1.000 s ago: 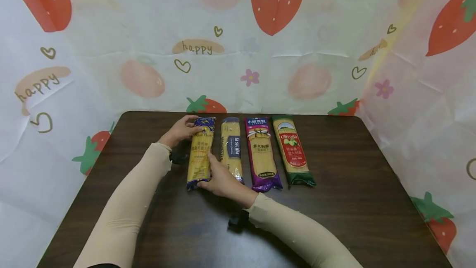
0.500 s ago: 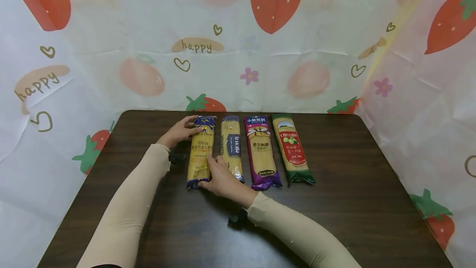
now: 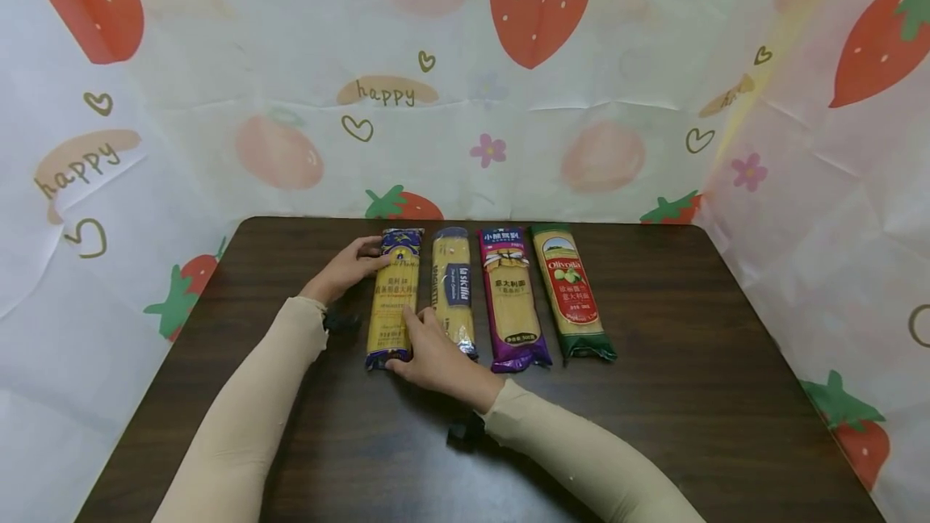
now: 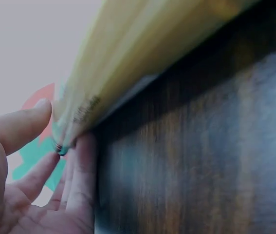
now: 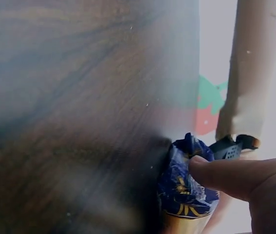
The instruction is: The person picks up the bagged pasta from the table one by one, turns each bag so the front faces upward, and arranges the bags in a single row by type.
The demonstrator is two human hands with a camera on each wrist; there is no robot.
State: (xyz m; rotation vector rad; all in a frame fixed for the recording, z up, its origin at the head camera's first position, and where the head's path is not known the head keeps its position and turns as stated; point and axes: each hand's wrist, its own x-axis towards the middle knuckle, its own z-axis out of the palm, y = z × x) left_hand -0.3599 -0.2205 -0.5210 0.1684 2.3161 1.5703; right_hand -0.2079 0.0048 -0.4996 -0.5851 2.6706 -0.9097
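Note:
A yellow and blue pack of spaghetti lies lengthwise at the left end of a row on the table. My left hand is at its far left edge; in the left wrist view, the thumb stands slightly off the pack and the fingers extend along its end. My right hand holds the near end, its thumb pressing on the crumpled blue wrapper in the right wrist view. Part of the right hand covers the lower part of the neighbouring blue-labelled spaghetti pack.
Further right lie a purple pasta pack and a green and red Olivoila pack, the latter tilted slightly. The dark wooden table extends around them. A strawberry-printed white sheet hangs behind and at both sides.
My left hand has drawn back a little to the left, its thumb moving off the pack's face to its edge. The right hand and the packs have stayed nearly still.

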